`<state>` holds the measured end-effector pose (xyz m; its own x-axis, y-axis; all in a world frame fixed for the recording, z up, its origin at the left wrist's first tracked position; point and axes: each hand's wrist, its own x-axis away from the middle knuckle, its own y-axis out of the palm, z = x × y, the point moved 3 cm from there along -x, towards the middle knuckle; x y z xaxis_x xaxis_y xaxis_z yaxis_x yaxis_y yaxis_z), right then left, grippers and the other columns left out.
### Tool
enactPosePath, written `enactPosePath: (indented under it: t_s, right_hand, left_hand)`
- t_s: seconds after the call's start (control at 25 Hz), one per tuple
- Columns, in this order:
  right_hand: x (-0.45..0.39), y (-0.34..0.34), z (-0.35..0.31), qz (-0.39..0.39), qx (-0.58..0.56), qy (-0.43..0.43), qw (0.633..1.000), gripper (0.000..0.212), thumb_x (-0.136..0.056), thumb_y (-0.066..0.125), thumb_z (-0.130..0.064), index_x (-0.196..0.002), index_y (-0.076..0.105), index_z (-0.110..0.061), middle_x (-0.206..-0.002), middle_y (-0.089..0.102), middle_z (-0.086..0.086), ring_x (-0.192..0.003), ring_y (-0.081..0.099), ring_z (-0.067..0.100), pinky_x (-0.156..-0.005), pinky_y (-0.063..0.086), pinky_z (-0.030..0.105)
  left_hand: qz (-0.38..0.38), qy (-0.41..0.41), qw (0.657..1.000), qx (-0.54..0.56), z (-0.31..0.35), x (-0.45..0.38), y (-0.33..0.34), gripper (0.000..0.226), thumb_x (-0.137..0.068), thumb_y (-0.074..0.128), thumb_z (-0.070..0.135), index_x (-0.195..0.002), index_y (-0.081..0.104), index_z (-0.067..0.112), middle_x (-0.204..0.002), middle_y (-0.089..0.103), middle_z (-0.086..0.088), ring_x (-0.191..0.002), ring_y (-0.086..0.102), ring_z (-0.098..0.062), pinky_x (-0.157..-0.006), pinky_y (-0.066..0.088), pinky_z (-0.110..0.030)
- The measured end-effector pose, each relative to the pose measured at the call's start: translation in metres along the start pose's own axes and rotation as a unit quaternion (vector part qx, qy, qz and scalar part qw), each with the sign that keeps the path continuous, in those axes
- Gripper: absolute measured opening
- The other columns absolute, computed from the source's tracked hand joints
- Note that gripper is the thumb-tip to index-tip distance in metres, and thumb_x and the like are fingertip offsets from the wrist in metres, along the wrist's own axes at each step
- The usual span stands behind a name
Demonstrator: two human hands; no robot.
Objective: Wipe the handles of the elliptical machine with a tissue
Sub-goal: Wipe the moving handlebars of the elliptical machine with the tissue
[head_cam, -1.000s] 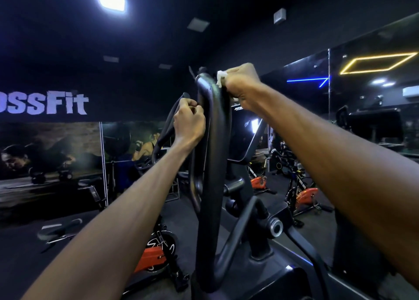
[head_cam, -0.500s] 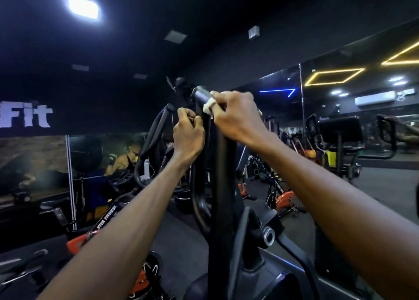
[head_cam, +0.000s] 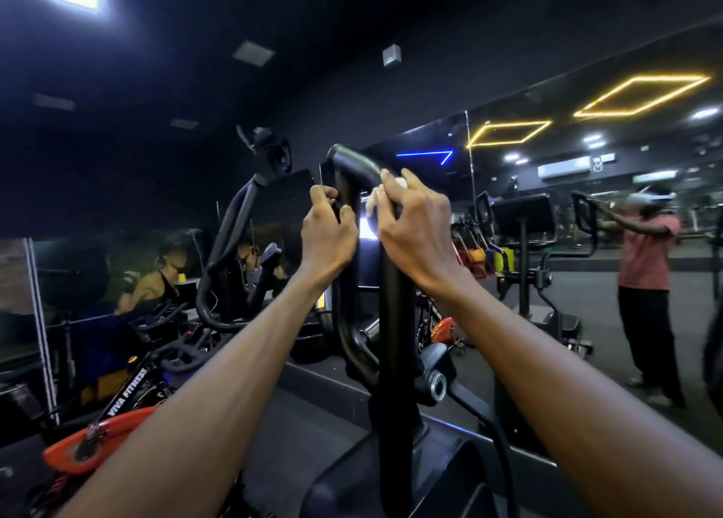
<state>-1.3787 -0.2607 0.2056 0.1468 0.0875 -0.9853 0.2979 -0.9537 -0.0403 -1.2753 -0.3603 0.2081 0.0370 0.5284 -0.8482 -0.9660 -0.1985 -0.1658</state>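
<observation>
right hand fingers curled round a white tissue, pressing it on the black handle near its top bend, left hand gripping the handle's other bar just beside it

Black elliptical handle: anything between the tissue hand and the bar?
Nothing visible. The right hand presses the white tissue straight onto the black looped elliptical handle just below its top bend. The left hand grips the same handle's other bar, beside the wiped stretch, not on it.
</observation>
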Motion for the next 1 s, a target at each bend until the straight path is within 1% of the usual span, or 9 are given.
enactPosePath:
  t_s: [0.16, 0.24, 0.4, 0.44, 0.52, 0.6, 0.76, 0.88, 1.0]
  right_hand:
    - [-0.04, 0.02, -0.009, -0.06, 0.047, 0.033, 0.997, 0.036, -0.097, 0.043, -0.027, -0.116, 0.068, -0.01, -0.097, 0.069, 0.011, -0.098, 0.063, 0.035, -0.075, 0.043, 0.037]
    - [-0.019, 0.014, -0.004, -0.013, 0.023, 0.022, 0.999, 0.035, -0.098, 0.045, -0.025, -0.123, 0.066, -0.011, -0.101, 0.069, 0.007, -0.093, 0.065, 0.025, -0.078, 0.045, 0.033]
    - [0.066, -0.003, -0.004, 0.07, -0.02, 0.039, 0.997, 0.039, -0.097, 0.054, -0.011, -0.135, 0.057, -0.002, -0.118, 0.067, 0.014, -0.097, 0.064, 0.018, -0.09, 0.039, 0.006]
    - [0.069, 0.0, -0.003, 0.069, -0.015, 0.038, 0.997, 0.039, -0.098, 0.054, -0.011, -0.135, 0.057, -0.002, -0.12, 0.067, 0.017, -0.1, 0.065, 0.021, -0.094, 0.04, 0.008]
    - [0.044, 0.009, -0.002, 0.048, -0.003, 0.047, 0.998, 0.042, -0.099, 0.045, -0.022, -0.134, 0.058, -0.004, -0.121, 0.067, 0.018, -0.113, 0.063, 0.028, -0.101, 0.048, 0.029]
    - [0.009, 0.014, -0.003, 0.021, 0.022, 0.049, 0.998, 0.046, -0.098, 0.037, -0.028, -0.127, 0.065, -0.006, -0.112, 0.073, 0.01, -0.119, 0.061, 0.029, -0.095, 0.05, 0.044]
    - [0.025, 0.006, -0.002, 0.055, 0.008, 0.032, 0.998, 0.036, -0.098, 0.048, -0.017, -0.129, 0.063, -0.007, -0.11, 0.068, 0.009, -0.094, 0.066, 0.02, -0.086, 0.053, 0.03]
    - [0.105, 0.003, -0.007, 0.067, 0.001, 0.045, 0.997, 0.041, -0.097, 0.057, -0.008, -0.138, 0.055, -0.005, -0.137, 0.055, 0.025, -0.116, 0.058, 0.017, -0.103, 0.036, 0.008]
    - [0.124, 0.008, -0.005, 0.026, 0.003, 0.044, 0.999, 0.044, -0.099, 0.053, -0.009, -0.143, 0.049, -0.006, -0.148, 0.04, 0.03, -0.126, 0.056, 0.032, -0.107, 0.042, 0.026]
  left_hand:
    - [0.001, -0.014, 1.0, -0.017, 0.003, 0.002, 0.003, 0.027, -0.093, 0.048, 0.018, -0.118, 0.04, 0.011, -0.104, 0.063, -0.012, -0.09, 0.059, -0.031, -0.079, 0.047, -0.041]
    - [-0.007, -0.006, 1.0, -0.015, 0.004, 0.008, 0.005, 0.03, -0.093, 0.047, 0.013, -0.121, 0.038, 0.008, -0.109, 0.062, -0.014, -0.093, 0.059, -0.031, -0.078, 0.045, -0.039]
    - [-0.032, -0.01, 0.999, -0.006, 0.001, 0.018, 0.005, 0.034, -0.094, 0.044, 0.015, -0.126, 0.038, 0.014, -0.121, 0.059, -0.013, -0.107, 0.058, -0.032, -0.094, 0.046, -0.048]
    - [-0.035, -0.009, 0.999, -0.007, 0.0, 0.019, 0.005, 0.035, -0.093, 0.045, 0.015, -0.128, 0.037, 0.014, -0.123, 0.058, -0.014, -0.109, 0.057, -0.032, -0.095, 0.045, -0.049]
    - [-0.04, -0.004, 0.999, -0.009, -0.001, 0.019, 0.006, 0.039, -0.093, 0.046, 0.014, -0.13, 0.037, 0.012, -0.126, 0.056, -0.016, -0.111, 0.055, -0.035, -0.095, 0.043, -0.049]
    - [-0.042, 0.007, 0.999, -0.016, -0.001, 0.022, 0.008, 0.043, -0.091, 0.047, 0.013, -0.132, 0.037, 0.008, -0.128, 0.054, -0.019, -0.111, 0.054, -0.038, -0.092, 0.043, -0.047]
    - [-0.053, 0.025, 0.998, -0.028, -0.005, 0.031, 0.005, 0.049, -0.092, 0.047, 0.01, -0.14, 0.037, 0.006, -0.135, 0.051, -0.02, -0.12, 0.051, -0.038, -0.1, 0.04, -0.045]
    - [-0.062, 0.046, 0.996, -0.041, -0.013, 0.042, 0.001, 0.054, -0.093, 0.047, 0.011, -0.145, 0.035, 0.006, -0.145, 0.046, -0.016, -0.132, 0.043, -0.03, -0.111, 0.031, -0.039]
    - [-0.066, 0.053, 0.995, -0.051, -0.014, 0.049, 0.0, 0.057, -0.094, 0.047, 0.012, -0.148, 0.031, 0.005, -0.15, 0.041, -0.014, -0.136, 0.039, -0.028, -0.111, 0.026, -0.033]
